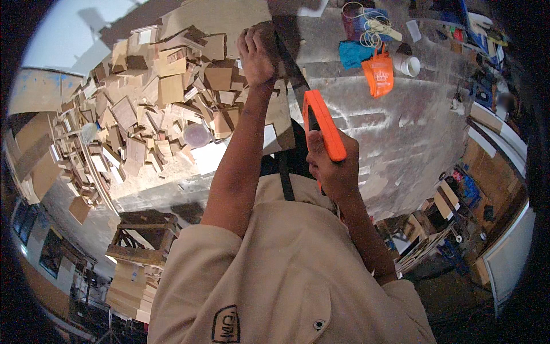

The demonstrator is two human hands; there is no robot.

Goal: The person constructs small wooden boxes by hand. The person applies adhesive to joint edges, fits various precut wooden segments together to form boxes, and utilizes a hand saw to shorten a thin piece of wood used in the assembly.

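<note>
In my right hand (pixel 339 169) is a handsaw (pixel 328 129) with a bright orange handle, my fingers wrapped round the grip. Its dark blade slants away up and left, along the right edge of a light brown wooden panel (pixel 281 112). My left hand (pixel 256 57) lies on the far part of that panel, just left of the blade, fingers stretched and pressing down. Shadow hides the far end of the blade, so I cannot tell how deep it sits in the wood.
A heap of wooden offcuts (pixel 172 74) spreads to the left, with a round pale lid (pixel 197 136) in it. On the grey floor at the far right lie an orange bag (pixel 378 74), a coiled cable (pixel 375 28) and a white bucket (pixel 409 65). A wooden stool (pixel 140 241) stands at near left.
</note>
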